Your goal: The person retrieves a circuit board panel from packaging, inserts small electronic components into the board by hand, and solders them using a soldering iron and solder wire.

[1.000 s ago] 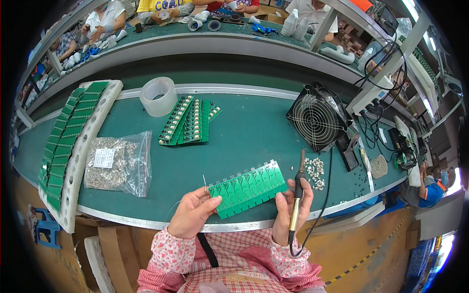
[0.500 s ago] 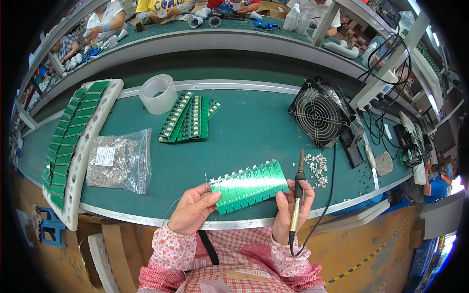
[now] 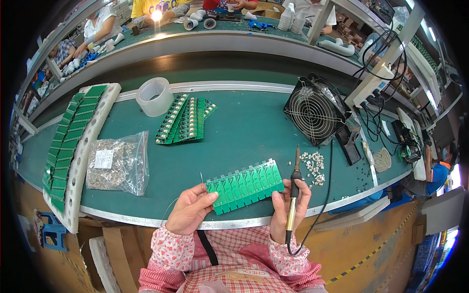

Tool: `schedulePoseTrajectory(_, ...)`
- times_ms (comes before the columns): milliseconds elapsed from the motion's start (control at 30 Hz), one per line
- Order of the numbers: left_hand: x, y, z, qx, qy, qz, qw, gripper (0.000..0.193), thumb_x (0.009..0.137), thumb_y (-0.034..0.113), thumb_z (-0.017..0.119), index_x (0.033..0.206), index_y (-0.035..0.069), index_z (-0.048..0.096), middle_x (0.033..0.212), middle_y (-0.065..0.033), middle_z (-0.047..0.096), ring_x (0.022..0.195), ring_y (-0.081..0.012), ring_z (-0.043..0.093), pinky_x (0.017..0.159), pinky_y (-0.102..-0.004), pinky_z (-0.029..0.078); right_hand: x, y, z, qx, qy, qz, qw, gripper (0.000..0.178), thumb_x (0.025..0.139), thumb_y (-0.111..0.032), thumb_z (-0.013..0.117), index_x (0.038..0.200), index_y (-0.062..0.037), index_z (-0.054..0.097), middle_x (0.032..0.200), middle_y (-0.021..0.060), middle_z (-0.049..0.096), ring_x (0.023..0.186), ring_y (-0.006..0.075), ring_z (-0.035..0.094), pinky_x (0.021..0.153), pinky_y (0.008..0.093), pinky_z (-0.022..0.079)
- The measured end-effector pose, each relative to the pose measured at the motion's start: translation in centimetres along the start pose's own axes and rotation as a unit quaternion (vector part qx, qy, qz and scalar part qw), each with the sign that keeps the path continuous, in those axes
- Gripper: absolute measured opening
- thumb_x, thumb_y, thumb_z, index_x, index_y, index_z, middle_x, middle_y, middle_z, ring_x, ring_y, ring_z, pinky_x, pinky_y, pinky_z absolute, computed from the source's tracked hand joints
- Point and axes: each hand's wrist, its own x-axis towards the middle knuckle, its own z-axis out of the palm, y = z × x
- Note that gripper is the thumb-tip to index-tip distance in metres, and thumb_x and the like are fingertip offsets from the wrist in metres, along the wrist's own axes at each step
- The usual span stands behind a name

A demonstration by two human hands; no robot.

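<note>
A green circuit board panel (image 3: 245,188), notched along its near edge and with pins along its far edge, is tilted up over the table's front edge. My left hand (image 3: 188,207) pinches its left end, and a thin strand of wire (image 3: 202,177) sticks up beside those fingers. My right hand (image 3: 289,210) steadies the panel's right end with thumb and fingers. Between the fingers of that same hand rests a soldering iron (image 3: 291,215), tip pointing away from me, its black cable looping down to the right. Small white connectors (image 3: 314,167) lie scattered beyond the iron.
Several populated boards (image 3: 188,119) are stacked mid-table near a tape roll (image 3: 155,96). On the left lie a bag of small parts (image 3: 117,163) and a white foam tray (image 3: 93,141) of green boards. A fan (image 3: 312,112) stands at right. Other people work across the bench.
Both hands and the panel have shifted slightly left in view, and the panel's glare has faded. A bright flame-like light now shows by a person at the far bench.
</note>
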Motion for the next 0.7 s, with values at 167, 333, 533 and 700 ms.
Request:
schedulePoseTrajectory(167,-0.16,-0.06,-0.09,-0.002,0.004,0.005,1.000,0.021,0.091,0.009,0.057,0.110,-0.001,0.056,0.106,-0.0076,0.062,0.094,-0.0124,0.059,0.082,-0.0282,0.047,-0.32,-0.09,0.31,-0.007,0.015,0.011,1.000,0.053,0.078,0.007,0.061,0.125,-0.0063,0.040,0.114,0.0104,0.050,0.099,0.0150,0.048,0.084,0.0263,0.042)
schedulePoseTrajectory(333,-0.24,0.22,0.55,-0.004,0.011,0.008,1.000,0.018,0.090,0.009,0.059,0.106,0.000,0.058,0.103,-0.0062,0.062,0.091,-0.0113,0.058,0.079,-0.0263,0.047,-0.26,-0.06,0.17,-0.012,0.021,0.011,1.000,0.053,0.078,0.007,0.061,0.125,-0.0068,0.041,0.114,0.0097,0.050,0.098,0.0142,0.048,0.083,0.0253,0.042)
schedulePoseTrajectory(533,-0.34,-0.07,0.07,0.004,0.003,0.008,1.000,0.014,0.091,0.010,0.059,0.102,0.001,0.059,0.099,-0.0055,0.063,0.086,-0.0104,0.059,0.077,-0.0256,0.047,-0.23,-0.06,-0.02,-0.011,0.006,0.007,1.000,0.052,0.080,0.005,0.061,0.125,-0.0050,0.038,0.114,0.0107,0.048,0.098,0.0152,0.048,0.084,0.0270,0.043)
schedulePoseTrajectory(700,-0.41,-0.02,0.25,0.005,0.013,0.007,1.000,0.012,0.091,0.012,0.059,0.098,0.002,0.058,0.096,-0.0049,0.063,0.084,-0.0098,0.058,0.075,-0.0253,0.047,-0.39,0.02,0.04,-0.015,0.013,-0.001,1.000,0.053,0.079,0.005,0.063,0.125,-0.0064,0.041,0.112,0.0090,0.051,0.097,0.0139,0.048,0.082,0.0248,0.043)
